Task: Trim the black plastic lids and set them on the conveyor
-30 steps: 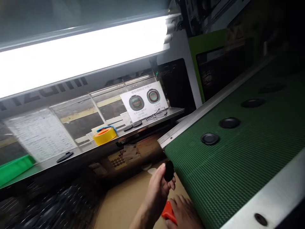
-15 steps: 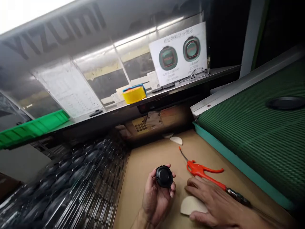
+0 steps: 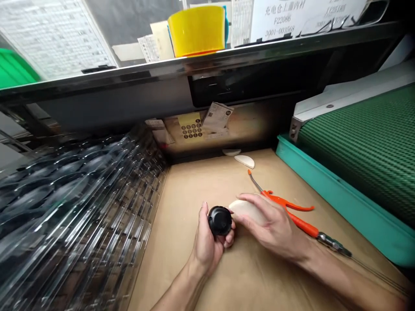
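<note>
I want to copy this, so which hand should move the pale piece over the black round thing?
Right, probably. The right hand holds the pale curved piece up against the black round part. The left hand is busy, curled around that part and holding it.

The picture is bright and sharp in the middle. Light comes from above and falls on the brown cardboard (image 3: 259,285). Under the steel shelf (image 3: 207,65) it is dim, with a deep, dark shadow. Below the shelf, on the left, the clear plastic trays (image 3: 74,220) shine with white streaks and look blurry. The picture bends and stretches near its edges.
</note>
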Action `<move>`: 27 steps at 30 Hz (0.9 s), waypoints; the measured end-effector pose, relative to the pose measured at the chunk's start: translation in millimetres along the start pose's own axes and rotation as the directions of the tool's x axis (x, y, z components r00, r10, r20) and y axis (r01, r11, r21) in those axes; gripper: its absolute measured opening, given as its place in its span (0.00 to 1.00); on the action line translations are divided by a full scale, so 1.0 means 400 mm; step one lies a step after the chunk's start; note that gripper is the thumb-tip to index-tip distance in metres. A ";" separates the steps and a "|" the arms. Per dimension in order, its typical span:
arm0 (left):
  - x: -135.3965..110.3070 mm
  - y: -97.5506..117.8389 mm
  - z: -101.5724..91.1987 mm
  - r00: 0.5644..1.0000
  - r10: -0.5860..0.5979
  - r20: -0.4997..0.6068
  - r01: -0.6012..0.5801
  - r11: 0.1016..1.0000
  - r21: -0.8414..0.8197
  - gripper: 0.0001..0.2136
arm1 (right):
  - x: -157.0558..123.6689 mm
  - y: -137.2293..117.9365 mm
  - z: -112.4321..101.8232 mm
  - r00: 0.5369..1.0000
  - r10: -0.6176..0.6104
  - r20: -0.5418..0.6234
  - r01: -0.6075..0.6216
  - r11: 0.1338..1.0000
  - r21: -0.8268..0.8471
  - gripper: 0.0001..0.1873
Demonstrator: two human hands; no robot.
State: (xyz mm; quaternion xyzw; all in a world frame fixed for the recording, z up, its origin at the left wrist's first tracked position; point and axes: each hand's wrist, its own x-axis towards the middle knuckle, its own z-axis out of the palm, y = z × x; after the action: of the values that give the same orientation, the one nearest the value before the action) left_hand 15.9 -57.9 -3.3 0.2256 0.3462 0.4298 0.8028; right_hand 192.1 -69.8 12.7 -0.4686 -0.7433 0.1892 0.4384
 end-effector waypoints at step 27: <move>-0.006 -0.035 0.013 0.972 0.165 -0.170 -0.149 0.983 0.105 0.19 | -0.028 -0.035 0.036 0.964 -0.246 0.096 0.255 0.963 -0.090 0.18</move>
State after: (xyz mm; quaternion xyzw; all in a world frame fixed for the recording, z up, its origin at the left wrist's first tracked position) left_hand 26.4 -67.9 -8.1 0.2494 0.4167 0.4942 0.7211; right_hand 174.7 -84.3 9.1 -0.3840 -0.8231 0.1137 0.4027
